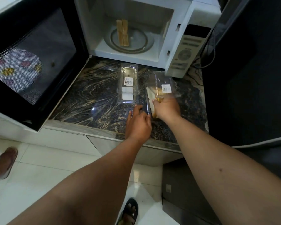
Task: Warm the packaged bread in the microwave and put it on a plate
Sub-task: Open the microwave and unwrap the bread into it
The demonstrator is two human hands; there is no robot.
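Bread point(123, 33), two tan slices stood on edge, rests on the round glass turntable point(137, 40) inside the white microwave point(177, 51); its mesh-windowed door point(31, 62) hangs open to the left of the cavity; through the mesh a white plate point(16, 69) with coloured spots shows. In front of the microwave, on the dark veined marble counter point(88, 98), lies an empty clear plastic package point(128, 85) with a barcode label; just right of it a second clear package point(164, 90) holds a sandwich point(152, 96); the right hand point(166, 109) grips this sandwich, fingers curled, motion-blurred; the left hand point(139, 122) pinches the package's near edge.
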